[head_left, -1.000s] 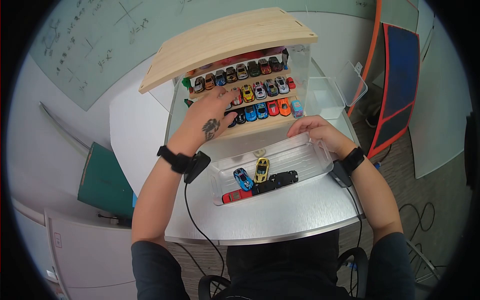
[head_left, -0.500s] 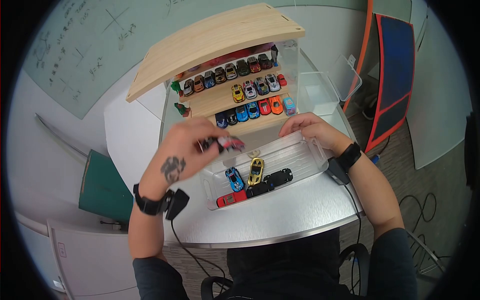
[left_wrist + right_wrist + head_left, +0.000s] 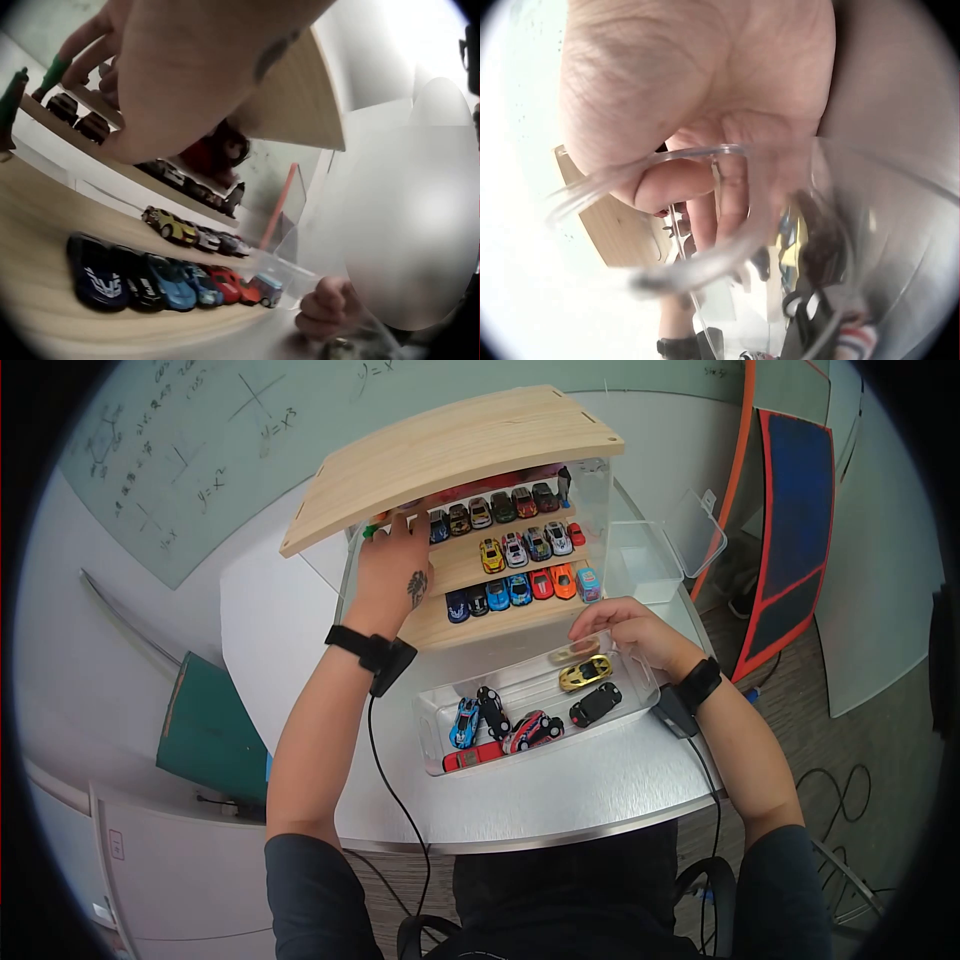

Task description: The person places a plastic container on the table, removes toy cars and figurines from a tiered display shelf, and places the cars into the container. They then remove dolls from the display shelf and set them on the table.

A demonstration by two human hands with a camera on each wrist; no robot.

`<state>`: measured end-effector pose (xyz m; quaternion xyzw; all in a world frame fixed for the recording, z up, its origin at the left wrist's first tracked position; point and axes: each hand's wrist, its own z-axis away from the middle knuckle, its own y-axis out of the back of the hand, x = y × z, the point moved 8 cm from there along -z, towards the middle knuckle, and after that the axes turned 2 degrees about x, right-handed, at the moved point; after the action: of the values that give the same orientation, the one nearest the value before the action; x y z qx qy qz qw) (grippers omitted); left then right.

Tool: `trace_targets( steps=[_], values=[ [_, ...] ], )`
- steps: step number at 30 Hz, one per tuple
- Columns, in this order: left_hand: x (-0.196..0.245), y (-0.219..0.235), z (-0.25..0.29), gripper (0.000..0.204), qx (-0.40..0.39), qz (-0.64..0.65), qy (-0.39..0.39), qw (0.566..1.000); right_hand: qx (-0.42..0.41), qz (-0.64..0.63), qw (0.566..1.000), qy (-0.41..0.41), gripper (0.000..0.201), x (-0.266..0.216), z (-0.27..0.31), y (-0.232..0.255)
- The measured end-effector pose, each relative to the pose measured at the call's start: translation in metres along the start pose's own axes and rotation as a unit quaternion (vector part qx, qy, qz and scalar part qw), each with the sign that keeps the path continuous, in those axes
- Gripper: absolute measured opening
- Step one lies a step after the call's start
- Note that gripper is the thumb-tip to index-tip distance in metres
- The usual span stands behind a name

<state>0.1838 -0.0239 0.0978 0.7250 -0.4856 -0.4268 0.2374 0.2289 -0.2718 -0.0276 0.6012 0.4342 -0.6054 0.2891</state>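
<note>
My left hand (image 3: 393, 575) reaches under the wooden roof to the left end of the top shelf. In the left wrist view its fingers (image 3: 86, 52) extend behind two toy cars (image 3: 78, 118) there, with the thumb beside them. My right hand (image 3: 640, 635) grips the right end of a clear plastic bin (image 3: 530, 686), its thumb over the rim. Inside lie a blue car (image 3: 465, 722), a red car (image 3: 472, 756), a gold car (image 3: 585, 673), a red-and-black car (image 3: 533, 731) and black ones, some tipped over.
The wooden display case (image 3: 450, 468) has stepped shelves with rows of toy cars (image 3: 520, 590) and a clear side panel. Right of it stands a clear box (image 3: 645, 572) with its lid raised. A cable (image 3: 388, 780) hangs from the left wrist over the table edge.
My left hand released dark and red cars into the bin, then moved up to the top shelf. The middle shelf lost cars at its left. The gold car shifted right in the bin.
</note>
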Motion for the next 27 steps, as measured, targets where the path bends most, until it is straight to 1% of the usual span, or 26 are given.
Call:
trace_targets(
  steps=[1,2,3,4,5,6,7,11,13,14,15,16,18,19,21,22,23,25,26,27],
  values=[
    [-0.001,-0.009,-0.004,0.046,-0.012,-0.045,0.005,0.999,-0.003,-0.020,1.000,-0.013,0.050,0.004,-0.001,0.001],
    [-0.002,-0.018,-0.006,0.046,-0.011,-0.044,0.003,0.999,-0.006,-0.039,0.999,-0.026,0.050,0.006,-0.001,0.002],
    [-0.004,-0.025,-0.008,0.039,0.001,-0.059,-0.012,0.998,-0.003,-0.039,0.999,-0.025,0.050,0.005,0.001,0.001],
    [-0.001,-0.023,-0.010,0.031,0.014,-0.074,-0.025,0.997,0.002,-0.035,0.999,-0.025,0.049,0.003,0.000,0.000],
    [-0.001,-0.023,-0.010,0.031,0.014,-0.074,-0.025,0.997,0.006,-0.032,0.999,-0.025,0.048,0.002,0.001,-0.001],
    [-0.003,-0.025,-0.010,0.025,0.003,-0.071,-0.019,0.997,0.006,-0.032,0.999,-0.025,0.048,0.002,0.001,0.000],
    [-0.003,-0.020,-0.010,0.020,-0.010,-0.068,-0.013,0.998,0.005,-0.033,0.999,-0.027,0.047,0.002,0.001,0.000],
    [0.010,0.018,0.009,0.016,0.004,-0.072,-0.025,0.997,0.001,-0.035,0.999,-0.024,0.043,0.002,0.000,0.000],
    [0.015,0.050,0.023,0.013,0.041,0.018,-0.024,0.999,0.003,-0.033,0.999,-0.022,0.041,0.002,0.000,0.000],
    [0.015,0.059,0.030,0.026,0.011,0.070,-0.019,0.997,0.002,-0.029,0.999,-0.020,0.039,0.002,0.000,0.000],
    [0.021,0.074,0.035,0.030,-0.048,0.168,-0.011,0.985,0.004,-0.030,0.999,-0.020,0.039,0.002,0.001,0.000],
    [0.028,0.087,0.041,0.034,-0.106,0.263,-0.001,0.959,0.001,-0.027,0.999,-0.020,0.037,0.001,0.001,-0.001],
    [0.050,0.100,0.054,0.038,-0.170,0.417,-0.053,0.891,-0.003,-0.024,1.000,-0.019,0.036,0.000,0.001,-0.001],
    [0.055,0.109,0.058,0.038,-0.170,0.416,-0.051,0.892,-0.003,-0.034,0.999,-0.018,0.036,0.002,0.001,-0.001],
    [0.086,0.115,0.072,0.040,-0.288,0.513,-0.098,0.803,-0.006,-0.044,0.999,-0.016,0.037,0.002,0.000,-0.002],
    [0.089,0.111,0.074,0.038,-0.290,0.520,-0.111,0.796,-0.003,-0.034,0.999,-0.018,0.037,0.001,0.000,-0.003],
    [0.088,0.104,0.071,0.038,-0.289,0.519,-0.111,0.796,0.002,-0.025,0.999,-0.020,0.038,0.001,0.001,-0.002],
    [0.071,0.088,0.044,0.036,-0.214,0.506,-0.075,0.832,-0.005,-0.028,1.000,-0.010,0.038,0.004,0.000,0.001],
    [0.057,0.076,0.029,0.036,-0.139,0.437,-0.072,0.886,-0.015,-0.029,0.999,-0.001,0.039,0.003,0.000,0.000],
    [0.045,0.063,0.015,0.037,-0.061,0.363,-0.067,0.928,-0.015,-0.028,0.999,-0.001,0.039,0.003,0.000,-0.001]
  ],
)
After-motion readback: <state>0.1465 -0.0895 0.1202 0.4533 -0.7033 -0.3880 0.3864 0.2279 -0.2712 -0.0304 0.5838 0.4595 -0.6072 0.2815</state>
